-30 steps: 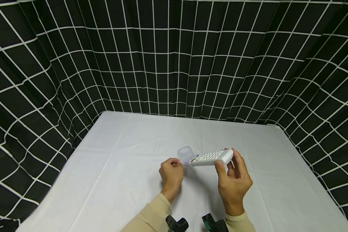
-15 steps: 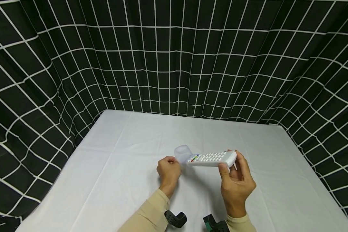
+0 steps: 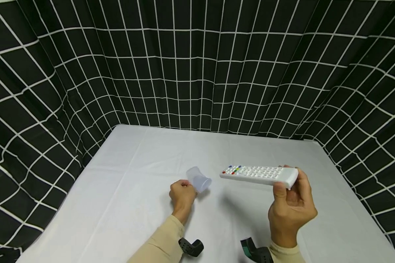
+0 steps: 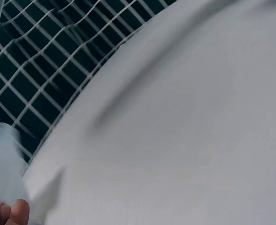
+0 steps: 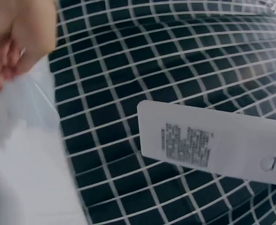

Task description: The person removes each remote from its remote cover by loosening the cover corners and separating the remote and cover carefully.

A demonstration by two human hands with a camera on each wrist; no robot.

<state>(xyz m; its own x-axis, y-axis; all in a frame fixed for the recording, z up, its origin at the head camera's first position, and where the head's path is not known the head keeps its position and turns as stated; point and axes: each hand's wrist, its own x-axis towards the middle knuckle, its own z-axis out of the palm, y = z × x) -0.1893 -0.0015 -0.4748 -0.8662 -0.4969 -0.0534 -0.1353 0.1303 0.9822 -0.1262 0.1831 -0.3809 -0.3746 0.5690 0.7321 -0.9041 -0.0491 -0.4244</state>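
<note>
My right hand (image 3: 291, 206) grips a white remote control (image 3: 259, 175) by its near end and holds it level above the table, buttons up. The right wrist view shows the remote's underside (image 5: 213, 140) with a printed label. My left hand (image 3: 181, 195) pinches a clear, soft plastic cover (image 3: 198, 179) just above the white tablecloth (image 3: 128, 204). The cover is off the remote, with a gap between them. In the left wrist view the cover (image 4: 2, 164) shows as a blurred pale shape beside a fingertip (image 4: 18, 211).
A black curtain with a white grid (image 3: 197, 73) closes off the table at the back and both sides. Black wrist-camera mounts (image 3: 191, 247) show at the lower edge of the head view.
The clear cover has come off the remote's far end. My right hand has carried the remote to the right and a little up; my left hand drew the cover left.
</note>
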